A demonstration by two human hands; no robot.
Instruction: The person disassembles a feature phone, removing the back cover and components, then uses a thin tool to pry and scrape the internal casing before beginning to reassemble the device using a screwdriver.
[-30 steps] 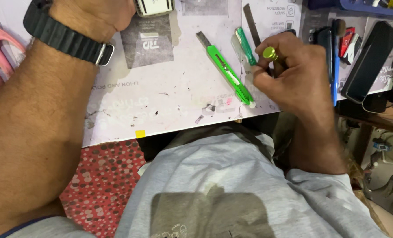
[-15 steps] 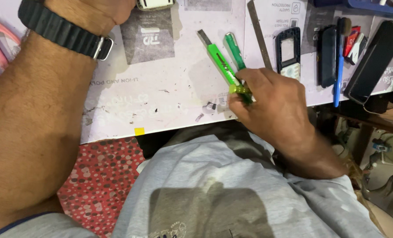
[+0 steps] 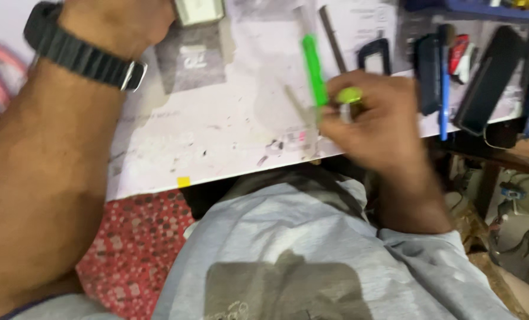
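Since the earlier frame the right hand (image 3: 377, 127) has lifted from the near edge of the work mat and swung toward the centre right of the frame, blurred with motion. Its fingers are curled shut around a small tool with a yellow-green cap (image 3: 349, 95), whose thin metal shaft (image 3: 297, 104) sticks out to the left, angled over the mat; the pinch looks like a precision-driver grip, kept low for fine work. Nearest the camera, at the bottom, is the person's grey shirt (image 3: 288, 237), with a red patterned cloth (image 3: 131, 243) at lower left. Above these the white work mat (image 3: 217, 136) crosses the middle, scuffed and dotted with tiny bits near its front edge. A bright green-handled tool (image 3: 313, 68) lies on the mat just beyond the right hand, apparently kept within easy reach. Farther back, at upper right, a blue-handled brush (image 3: 444, 77) and dark phone parts (image 3: 487, 77) lie side by side. At upper left the left hand (image 3: 119, 24), a black watch (image 3: 80, 53) on its wrist, presses on a small pale device (image 3: 199, 10) at the top edge, seemingly steadying it; its fingers are cropped, so I cannot tell their spread.
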